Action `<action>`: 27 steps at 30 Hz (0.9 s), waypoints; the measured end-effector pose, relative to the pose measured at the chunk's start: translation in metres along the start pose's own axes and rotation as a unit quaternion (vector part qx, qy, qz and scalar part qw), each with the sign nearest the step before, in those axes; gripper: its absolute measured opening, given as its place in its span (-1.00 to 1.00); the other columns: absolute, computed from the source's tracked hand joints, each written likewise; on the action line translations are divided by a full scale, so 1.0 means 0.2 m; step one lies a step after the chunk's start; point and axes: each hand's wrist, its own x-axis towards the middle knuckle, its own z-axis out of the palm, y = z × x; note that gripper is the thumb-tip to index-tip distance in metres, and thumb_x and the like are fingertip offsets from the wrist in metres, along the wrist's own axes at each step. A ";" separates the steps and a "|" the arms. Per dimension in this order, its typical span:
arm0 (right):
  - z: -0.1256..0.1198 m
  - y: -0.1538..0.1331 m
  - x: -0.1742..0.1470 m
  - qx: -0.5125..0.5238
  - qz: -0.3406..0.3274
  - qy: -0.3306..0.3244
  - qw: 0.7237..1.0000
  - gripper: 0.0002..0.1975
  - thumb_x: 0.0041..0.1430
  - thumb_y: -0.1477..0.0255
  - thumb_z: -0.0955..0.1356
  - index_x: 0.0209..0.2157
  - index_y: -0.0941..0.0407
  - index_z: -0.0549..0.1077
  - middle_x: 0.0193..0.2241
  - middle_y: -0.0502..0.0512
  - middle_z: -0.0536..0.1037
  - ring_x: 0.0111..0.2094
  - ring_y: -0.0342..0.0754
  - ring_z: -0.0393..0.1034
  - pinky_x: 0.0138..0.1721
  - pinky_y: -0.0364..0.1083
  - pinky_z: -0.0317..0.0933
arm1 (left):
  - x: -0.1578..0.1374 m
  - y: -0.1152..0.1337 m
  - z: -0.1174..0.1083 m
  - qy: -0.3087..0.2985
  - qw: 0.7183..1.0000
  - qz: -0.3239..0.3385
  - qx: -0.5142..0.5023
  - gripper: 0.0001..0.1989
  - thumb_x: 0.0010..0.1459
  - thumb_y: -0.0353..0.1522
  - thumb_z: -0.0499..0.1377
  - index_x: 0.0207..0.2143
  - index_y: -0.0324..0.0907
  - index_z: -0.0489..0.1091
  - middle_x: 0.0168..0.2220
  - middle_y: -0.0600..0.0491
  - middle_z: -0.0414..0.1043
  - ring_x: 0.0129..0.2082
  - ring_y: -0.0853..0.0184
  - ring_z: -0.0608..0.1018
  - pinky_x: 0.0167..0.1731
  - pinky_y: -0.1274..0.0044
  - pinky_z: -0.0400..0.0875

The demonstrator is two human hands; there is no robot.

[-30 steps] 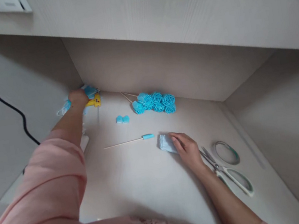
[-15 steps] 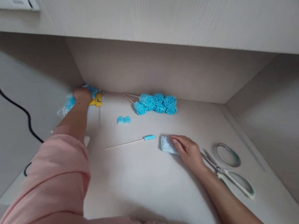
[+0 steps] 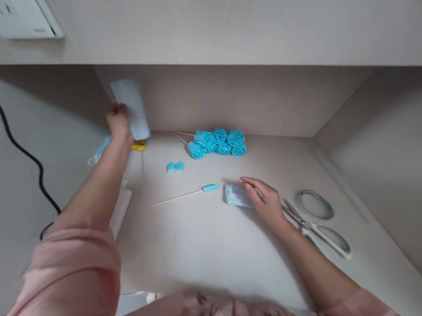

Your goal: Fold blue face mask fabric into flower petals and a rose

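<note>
At the back left, my left hand [image 3: 119, 122] is closed on a pale blue-white rectangular sheet [image 3: 133, 109], raised upright and blurred by motion. Below that hand lie a yellow glue gun [image 3: 137, 146], mostly hidden, and a blue face mask [image 3: 102, 148] with a white ear loop. My right hand [image 3: 266, 200] rests at the right end of a folded pale blue piece of fabric [image 3: 237, 195], its thumb and forefinger apart. Left of the fabric lies a thin wooden stick [image 3: 177, 198] with a blue rolled tip [image 3: 210, 187]. A small blue two-lobed petal piece [image 3: 175, 166] lies farther back.
Several blue fabric roses [image 3: 220, 142] on sticks lie by the back panel. Scissors [image 3: 318, 229] with pale handles and a roll of tape [image 3: 316, 204] are beside my right forearm. A black cable [image 3: 5, 121] hangs at the left. An overhanging panel [image 3: 214, 24] spans the top.
My left hand has lifted the pale sheet up from the pile at the back left. The right hand stays by the folded fabric, its fingers slightly more apart. The view has shifted a little.
</note>
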 end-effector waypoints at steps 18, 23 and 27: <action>-0.02 -0.22 0.04 0.387 0.137 -0.132 0.902 -0.47 -0.20 0.10 0.58 -0.21 0.09 0.53 -0.38 -0.01 0.61 -0.38 -0.11 0.47 -0.35 -0.12 0.42 | -1.30 0.30 0.36 -0.233 0.942 0.052 -0.235 -0.79 0.15 -0.28 0.22 -0.18 -0.14 0.49 -0.41 0.09 0.50 -0.46 0.37 0.47 -0.44 0.55 0.29; -0.13 -0.25 0.04 0.370 0.163 -0.115 0.907 -0.55 -0.24 0.15 0.58 -0.34 0.12 0.55 -0.51 -0.07 0.51 -0.47 -0.19 0.33 -0.40 -0.15 0.32 | -1.30 0.29 0.35 -0.199 0.958 0.096 -0.183 -0.66 0.18 -0.32 0.13 -0.03 -0.23 0.47 -0.45 0.10 0.47 -0.51 0.42 0.43 -0.51 0.63 0.25; -0.23 -0.29 0.00 0.369 0.188 -0.092 0.906 -0.55 -0.24 0.18 0.57 -0.29 0.12 0.57 -0.44 -0.04 0.55 -0.45 -0.19 0.34 -0.43 -0.16 0.28 | -1.34 0.33 0.35 -0.248 0.943 0.080 -0.207 -0.62 0.20 -0.32 0.12 0.06 -0.21 0.43 -0.41 0.08 0.50 -0.50 0.43 0.46 -0.51 0.63 0.31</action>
